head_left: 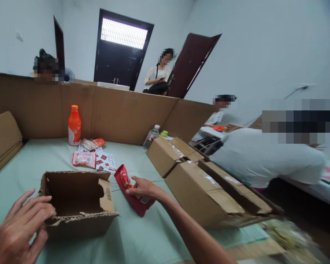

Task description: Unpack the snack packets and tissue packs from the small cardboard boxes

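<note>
An open cardboard box (79,222) with torn, ragged rims stands on the pale green tabletop, its inside dark. My left hand (22,223) is at its near left corner, fingers stretched out and slightly apart, the fingertips by the rim. To the box's right, my right hand (143,189) has its fingers closed on a red packet (121,175), which slants down toward me and is partly covered by the hand. Behind the box lie a pink-and-clear packet (84,159), a white packet with red squares (106,161) and a small orange-and-white packet (95,143).
An orange bottle (74,126) stands near the cardboard partition (121,117). A clear bottle (151,137) leans at the back right beside a green cap (164,134). Closed cardboard boxes (192,190) line the right side. A person in white (264,154) bends over beyond them.
</note>
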{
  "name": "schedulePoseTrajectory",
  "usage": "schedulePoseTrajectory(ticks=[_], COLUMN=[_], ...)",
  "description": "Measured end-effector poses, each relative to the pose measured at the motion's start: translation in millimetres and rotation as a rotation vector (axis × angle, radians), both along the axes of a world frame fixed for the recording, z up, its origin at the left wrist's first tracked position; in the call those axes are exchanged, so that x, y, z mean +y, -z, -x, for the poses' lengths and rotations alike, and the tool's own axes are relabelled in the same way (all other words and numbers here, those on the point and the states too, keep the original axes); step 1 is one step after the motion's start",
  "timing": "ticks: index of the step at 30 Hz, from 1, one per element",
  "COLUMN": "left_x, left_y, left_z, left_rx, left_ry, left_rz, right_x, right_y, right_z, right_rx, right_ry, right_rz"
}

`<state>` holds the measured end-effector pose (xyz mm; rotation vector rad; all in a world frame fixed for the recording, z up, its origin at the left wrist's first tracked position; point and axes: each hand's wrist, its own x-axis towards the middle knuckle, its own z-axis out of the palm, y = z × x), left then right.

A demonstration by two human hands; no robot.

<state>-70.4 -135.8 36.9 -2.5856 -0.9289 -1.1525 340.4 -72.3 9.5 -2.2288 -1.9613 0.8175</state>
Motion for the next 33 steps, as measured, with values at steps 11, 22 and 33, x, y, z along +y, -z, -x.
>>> schedulePoseTrajectory(ticks=[11, 22, 33], left_x=[5, 11, 3], left_y=[9.4, 2.1, 10.1], left_z=[4, 15, 3], left_rx=[0.021, 0.198, 0.041], left_ry=[0.008, 0.011, -0.044], left_rz=[-0.027, -0.132, 0.018], right_x=[-8, -34, -29], right_y=[-46.7, -91.7, -74.4], right_z=[-6, 139, 138], right_rx=[0.240, 0.797, 0.678], right_ry=[0.142, -0.443, -0.546], right_rz=[-0.442, -0.820, -0.639])
